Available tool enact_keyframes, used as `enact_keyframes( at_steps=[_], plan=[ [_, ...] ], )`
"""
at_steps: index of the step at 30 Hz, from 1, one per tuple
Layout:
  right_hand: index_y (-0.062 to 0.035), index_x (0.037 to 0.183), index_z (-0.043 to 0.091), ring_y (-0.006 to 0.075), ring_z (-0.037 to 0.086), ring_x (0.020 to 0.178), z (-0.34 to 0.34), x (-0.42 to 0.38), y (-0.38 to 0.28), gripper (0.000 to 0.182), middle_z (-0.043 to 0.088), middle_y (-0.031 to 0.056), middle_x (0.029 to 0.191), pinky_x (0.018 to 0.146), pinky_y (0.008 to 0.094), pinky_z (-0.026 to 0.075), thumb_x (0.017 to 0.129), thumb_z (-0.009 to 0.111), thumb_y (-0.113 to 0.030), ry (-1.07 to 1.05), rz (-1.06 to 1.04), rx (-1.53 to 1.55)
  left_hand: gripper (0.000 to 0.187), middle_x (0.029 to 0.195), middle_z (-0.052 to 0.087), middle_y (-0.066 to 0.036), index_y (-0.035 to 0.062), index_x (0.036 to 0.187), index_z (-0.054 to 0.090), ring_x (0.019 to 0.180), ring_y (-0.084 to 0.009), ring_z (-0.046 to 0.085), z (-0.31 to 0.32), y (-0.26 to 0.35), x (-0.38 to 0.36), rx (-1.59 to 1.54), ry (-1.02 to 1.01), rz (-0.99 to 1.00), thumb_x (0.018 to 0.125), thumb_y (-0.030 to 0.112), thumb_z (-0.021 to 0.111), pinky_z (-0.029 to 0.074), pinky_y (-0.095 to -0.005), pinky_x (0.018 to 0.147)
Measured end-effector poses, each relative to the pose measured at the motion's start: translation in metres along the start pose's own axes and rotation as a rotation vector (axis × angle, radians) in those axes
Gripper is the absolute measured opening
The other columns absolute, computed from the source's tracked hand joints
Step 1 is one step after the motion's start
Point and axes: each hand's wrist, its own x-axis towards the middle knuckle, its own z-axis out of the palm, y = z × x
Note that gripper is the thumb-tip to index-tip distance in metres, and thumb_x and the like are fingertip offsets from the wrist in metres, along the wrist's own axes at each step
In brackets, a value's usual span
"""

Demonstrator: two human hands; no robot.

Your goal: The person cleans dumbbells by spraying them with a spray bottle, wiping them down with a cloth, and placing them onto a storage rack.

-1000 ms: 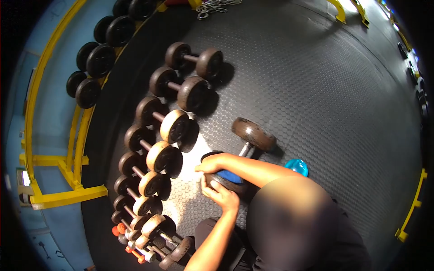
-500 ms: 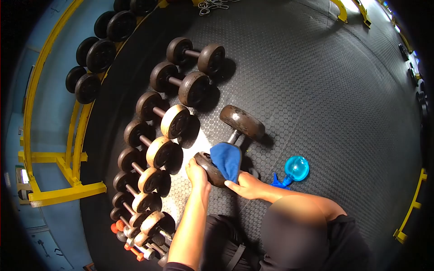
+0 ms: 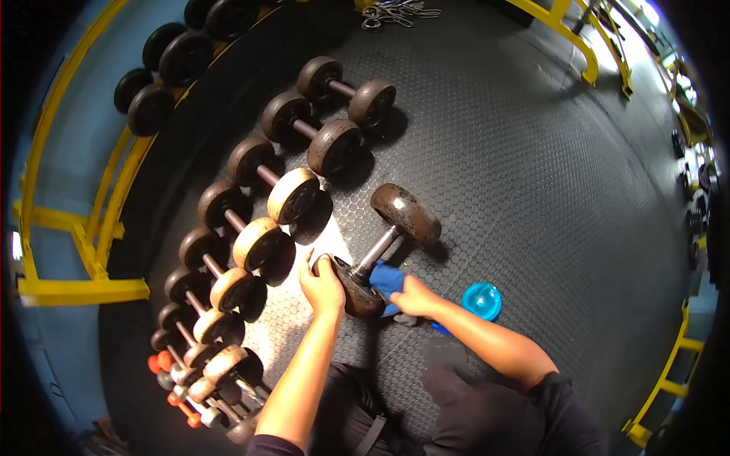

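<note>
A large worn dumbbell (image 3: pixel 407 213) lies on the dark textured floor in front of me, its metal handle bare between two round weights. My left hand (image 3: pixel 324 285) is closed round the edge of its nearer weight. On the right side of that same weight, my right hand (image 3: pixel 413 295) holds a bunched blue cloth (image 3: pixel 386 280) against it. The cloth covers part of the weight's edge. A spray bottle with turquoise liquid (image 3: pixel 481 302) lies just right of my right forearm, its blue nozzle partly behind the arm.
Several dumbbells (image 3: pixel 293 195) stand in a long row on the floor at the left, smaller toward the bottom. A yellow rack (image 3: pixel 84 292) with more dumbbells is beyond them. Metal clips (image 3: pixel 395 13) lie at the top; yellow frames (image 3: pixel 591 68) stand at the upper right.
The blue cloth has moved off the handle side and is now bunched under my right hand at the weight's right side, exposing the handle. The view has shifted slightly.
</note>
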Motion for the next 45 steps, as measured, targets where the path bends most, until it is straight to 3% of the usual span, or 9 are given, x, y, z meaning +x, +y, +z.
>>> enact_keyframes(
  at_steps=[4, 8, 10, 18, 22, 30, 37, 43, 45],
  plan=[
    [0.0032, 0.126, 0.058, 0.02, 0.065, 0.097, -0.049, -0.072, -0.111, 0.041, 0.067, 0.0104, 0.111, 0.086, 0.0347, 0.053, 0.086, 0.05, 0.004, 0.294, 0.014, 0.307, 0.042, 0.123, 0.062, -0.023, -0.0037, 0.124, 0.06, 0.117, -0.034, 0.058, -0.001, 0.014, -0.011, 0.23, -0.043, 0.034, 0.088, 0.019, 0.061, 0.043, -0.0409, 0.104],
    [0.0042, 0.127, 0.057, 0.0384, 0.062, 0.109, -0.076, -0.073, -0.147, 0.049, 0.064, 0.0221, 0.115, 0.098, 0.0427, 0.048, 0.079, 0.062, -0.002, 0.319, -0.62, -1.002, 0.038, 0.125, 0.06, -0.023, -0.0024, 0.117, 0.062, 0.12, -0.0351, 0.056, -0.001, 0.027, -0.02, 0.146, -0.02, 0.017, 0.084, 0.015, 0.064, 0.042, -0.0421, 0.105],
    [-0.0019, 0.142, 0.049, 0.0416, 0.041, 0.135, -0.065, -0.041, -0.163, 0.074, 0.05, 0.0209, 0.138, 0.117, 0.0484, 0.029, 0.071, 0.068, -0.014, 0.186, -0.465, -1.385, 0.036, 0.126, 0.059, -0.024, -0.0018, 0.115, 0.063, 0.121, -0.0362, 0.055, 0.0, 0.02, -0.025, 0.122, -0.022, 0.019, 0.082, 0.014, 0.065, 0.041, -0.0432, 0.106],
    [-0.0073, 0.131, 0.064, 0.0343, 0.03, 0.144, -0.043, 0.051, -0.145, 0.05, 0.049, 0.0102, 0.148, 0.122, 0.053, 0.013, 0.094, 0.047, -0.037, -0.392, -0.487, -2.489, 0.026, 0.136, 0.05, -0.024, 0.004, 0.104, 0.064, 0.134, -0.0456, 0.038, 0.003, 0.025, -0.056, 0.261, 0.046, 0.215, 0.08, 0.012, 0.065, 0.027, -0.054, 0.115],
    [-0.0095, 0.129, 0.066, 0.0305, 0.035, 0.143, -0.016, 0.113, -0.147, 0.046, 0.05, 0.0102, 0.148, 0.12, 0.0509, 0.017, 0.095, 0.048, -0.035, -0.837, -0.142, -2.462, 0.025, 0.136, 0.05, -0.024, 0.0045, 0.104, 0.064, 0.134, -0.0458, 0.038, 0.005, 0.025, -0.066, 0.293, 0.066, 0.261, 0.08, 0.012, 0.065, 0.026, -0.0545, 0.115],
    [-0.0045, 0.111, 0.072, 0.0227, 0.055, 0.114, -0.075, 0.005, -0.093, 0.037, 0.065, 0.0072, 0.116, 0.098, 0.0328, 0.04, 0.088, 0.052, -0.026, -0.078, -0.712, -2.139, 0.023, 0.13, 0.055, -0.024, 0.0038, 0.102, 0.065, 0.128, -0.0383, 0.047, 0.003, 0.02, -0.028, 0.166, 0.024, 0.107, 0.081, 0.013, 0.066, 0.033, -0.0484, 0.11],
    [-0.0098, 0.109, 0.075, 0.0247, 0.052, 0.123, -0.071, 0.017, 0.022, 0.033, 0.067, 0.0025, 0.118, 0.108, 0.0409, 0.037, 0.09, 0.052, -0.024, -0.452, -0.301, -2.08, 0.022, 0.128, 0.055, -0.023, 0.0029, 0.102, 0.066, 0.127, -0.0359, 0.049, -0.001, 0.023, -0.02, 0.215, -0.048, 0.073, 0.083, 0.012, 0.064, 0.038, -0.0457, 0.107],
    [-0.0064, 0.103, 0.073, 0.0274, 0.065, 0.106, -0.028, 0.032, -0.048, 0.027, 0.071, 0.0104, 0.103, 0.096, 0.0394, 0.046, 0.089, 0.054, -0.021, -0.396, -0.285, -2.208, 0.02, 0.127, 0.056, -0.024, 0.0009, 0.1, 0.065, 0.127, -0.0367, 0.049, 0.002, 0.021, -0.027, 0.221, -0.042, 0.148, 0.083, 0.011, 0.062, 0.038, -0.0461, 0.107],
    [-0.0066, 0.099, 0.072, 0.0265, 0.068, 0.096, -0.029, 0.006, -0.087, 0.024, 0.071, 0.0126, 0.102, 0.089, 0.0413, 0.049, 0.085, 0.059, -0.021, -0.191, 0.073, -1.479, 0.02, 0.125, 0.057, -0.025, 0.0002, 0.099, 0.065, 0.127, -0.0374, 0.05, 0.001, 0.023, -0.028, 0.207, -0.02, 0.146, 0.083, 0.01, 0.062, 0.039, -0.0459, 0.106]
  ],
)
